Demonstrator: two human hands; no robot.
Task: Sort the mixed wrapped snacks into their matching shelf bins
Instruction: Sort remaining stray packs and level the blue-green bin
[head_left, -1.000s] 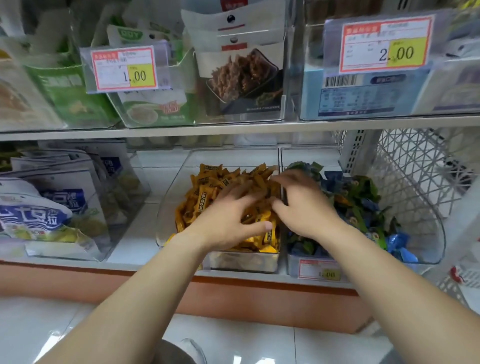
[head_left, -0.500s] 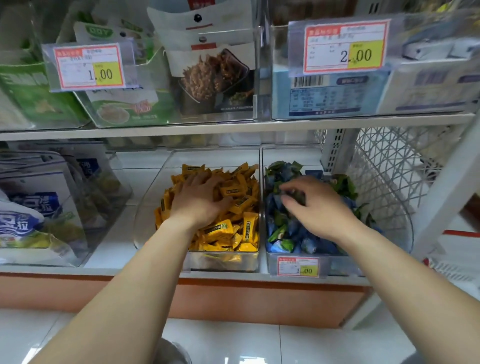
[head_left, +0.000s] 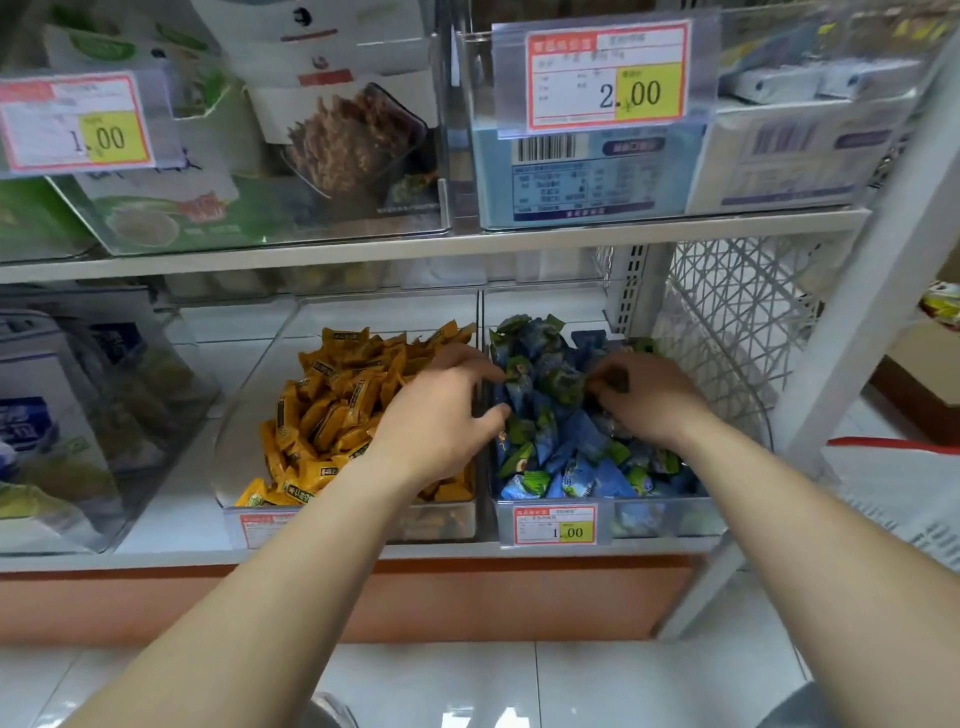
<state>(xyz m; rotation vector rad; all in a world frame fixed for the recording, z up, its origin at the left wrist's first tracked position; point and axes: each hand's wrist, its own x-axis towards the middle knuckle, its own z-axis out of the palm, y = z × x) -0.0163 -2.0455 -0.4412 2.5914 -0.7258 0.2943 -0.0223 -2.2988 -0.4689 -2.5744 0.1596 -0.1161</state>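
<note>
On the lower shelf stand two clear bins side by side. The left bin (head_left: 231, 457) is full of yellow wrapped snacks (head_left: 332, 410). Blue and green wrapped snacks (head_left: 566, 447) fill the right bin (head_left: 670, 519). My left hand (head_left: 441, 421) hovers over the right side of the yellow pile, fingers spread, with the fingertips reaching across the divider toward the blue pile. It holds nothing I can see. My right hand (head_left: 649, 395) rests in the blue and green pile, its fingers curled around a small dark wrapped snack (head_left: 615, 384).
A price tag (head_left: 556, 525) hangs on the front of the right bin. The upper shelf (head_left: 467, 244) carries clear bins of larger packets close above my hands. A white mesh side panel (head_left: 727, 332) bounds the right bin. Bagged snacks (head_left: 47, 415) fill the bin at far left.
My left hand slid right from the middle of the yellow pile to the divider. My right hand moved from the divider deeper into the blue and green bin. The camera came closer.
</note>
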